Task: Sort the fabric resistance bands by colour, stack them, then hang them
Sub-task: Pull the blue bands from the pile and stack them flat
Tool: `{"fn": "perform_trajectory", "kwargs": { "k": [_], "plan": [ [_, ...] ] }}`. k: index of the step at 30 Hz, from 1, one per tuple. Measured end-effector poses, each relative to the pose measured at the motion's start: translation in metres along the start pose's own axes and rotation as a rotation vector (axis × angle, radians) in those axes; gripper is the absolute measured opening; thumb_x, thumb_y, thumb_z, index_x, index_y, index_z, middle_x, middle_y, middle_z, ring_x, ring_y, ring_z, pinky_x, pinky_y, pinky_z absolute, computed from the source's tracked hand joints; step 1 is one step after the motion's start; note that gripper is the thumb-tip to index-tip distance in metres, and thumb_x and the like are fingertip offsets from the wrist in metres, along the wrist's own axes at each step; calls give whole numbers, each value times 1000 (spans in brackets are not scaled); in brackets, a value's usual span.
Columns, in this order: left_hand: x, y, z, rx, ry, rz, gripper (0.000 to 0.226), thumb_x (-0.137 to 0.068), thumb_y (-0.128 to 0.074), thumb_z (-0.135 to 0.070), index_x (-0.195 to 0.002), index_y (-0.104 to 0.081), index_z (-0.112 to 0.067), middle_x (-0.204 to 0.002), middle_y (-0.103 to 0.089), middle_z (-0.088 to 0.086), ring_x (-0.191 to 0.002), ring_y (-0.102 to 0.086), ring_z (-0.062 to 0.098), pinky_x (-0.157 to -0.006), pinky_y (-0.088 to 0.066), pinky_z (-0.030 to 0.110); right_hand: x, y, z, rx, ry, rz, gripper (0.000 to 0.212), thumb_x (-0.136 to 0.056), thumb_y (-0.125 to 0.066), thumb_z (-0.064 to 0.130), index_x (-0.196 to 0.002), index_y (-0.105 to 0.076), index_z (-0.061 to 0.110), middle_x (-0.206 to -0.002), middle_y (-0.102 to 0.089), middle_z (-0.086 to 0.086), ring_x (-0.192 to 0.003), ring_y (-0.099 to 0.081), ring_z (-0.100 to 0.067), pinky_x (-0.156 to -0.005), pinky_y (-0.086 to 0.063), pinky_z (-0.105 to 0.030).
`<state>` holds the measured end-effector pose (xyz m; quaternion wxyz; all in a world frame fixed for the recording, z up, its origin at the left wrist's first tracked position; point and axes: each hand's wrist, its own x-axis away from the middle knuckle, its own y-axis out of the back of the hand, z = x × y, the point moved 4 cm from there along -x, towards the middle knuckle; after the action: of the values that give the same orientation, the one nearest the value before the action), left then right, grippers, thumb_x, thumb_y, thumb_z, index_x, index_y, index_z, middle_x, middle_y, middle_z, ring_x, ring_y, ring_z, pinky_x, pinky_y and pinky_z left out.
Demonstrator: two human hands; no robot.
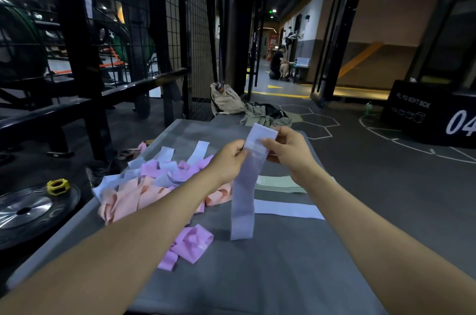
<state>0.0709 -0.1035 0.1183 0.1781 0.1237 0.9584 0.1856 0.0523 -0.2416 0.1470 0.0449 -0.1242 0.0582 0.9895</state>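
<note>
We hold a lavender band (244, 185) upright over the middle of the grey mat (270, 276), left hand (228, 162) and right hand (288, 149) each pinching a side edge near its top while the lower end hangs limp, just reaching the mat. It reads as light, soft and floppy, so we would grip the top edges and lay it flat. Whether it is doubled over, we cannot tell; the unsorted heap (154, 185) sits toward the left edge.

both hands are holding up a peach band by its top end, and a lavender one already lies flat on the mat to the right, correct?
Not quite: in the head view the band held by the left hand and right hand is lavender, not peach. The rest stands: another lavender band lies flat on the mat to the right.
</note>
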Motion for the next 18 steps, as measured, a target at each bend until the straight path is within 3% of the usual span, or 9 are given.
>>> {"fn": "perform_trajectory", "kwargs": {
  "k": [3, 5, 9, 12, 15, 18],
  "plan": [
    [-6, -11, -7, -73, -29, 40, 22, -100, -41, -16, -79, -44, -12, -71, -38, 0, -67, -31, 11, -58, -28, 24, -4, 13, 4, 138, 52, -55, 13, -88, -63, 9, -77, -56, 10, -67, -52, -6, -67, -50, -19, -66, -51, -36],
    [-4, -20, -10, 6, -34, 52, 21, -97, -48, -15, -76, -45, -15, -68, -41, -4, -63, -34, 7, -54, -29, 18, -8, 21, 3, 293, 92, -118, 24, -86, -64, 10, -65, -53, 11, -61, -44, -5, -65, -41, -18, -62, -41, -33],
    [5, -40, 10, 88, 106, 271, 23, -79, -74, -17, -87, -53, -23, -83, -60, -8, -74, -54, 5, -66, -47, 18, -12, 43, -3, 383, 101, -262, 20, -85, -65, 13, -79, -61, -5, -66, -48, -11, -63, -41, -18, -60, -35, -30],
    [8, -46, 40, -190, 206, 347, 36, -73, -76, -32, -92, -53, -13, -86, -56, 3, -78, -48, 18, -71, -40, 31, -11, 73, -20, 347, 24, -394, 23, -84, -64, 16, -83, -60, -7, -66, -50, -12, -63, -42, -19, -61, -40, -33],
    [8, -38, 54, -283, 277, 322, 26, -82, -69, -29, -99, -58, -12, -92, -58, 1, -83, -51, 18, -71, -39, 27, -6, 102, -46, 310, -92, -504, 23, -86, -60, 11, -89, -58, -12, -68, -49, -13, -64, -44, -21, -64, -48, -36],
    [10, -32, 66, -464, 299, 397, 16, -86, -64, -31, -86, -58, -17, -88, -51, 2, -81, -49, 18, -67, -37, 26, 1, 124, -69, 297, -177, -572, 18, -85, -58, 9, -86, -60, -10, -63, -48, -11, -63, -46, -22, -67, -53, -40]
  ]
}}
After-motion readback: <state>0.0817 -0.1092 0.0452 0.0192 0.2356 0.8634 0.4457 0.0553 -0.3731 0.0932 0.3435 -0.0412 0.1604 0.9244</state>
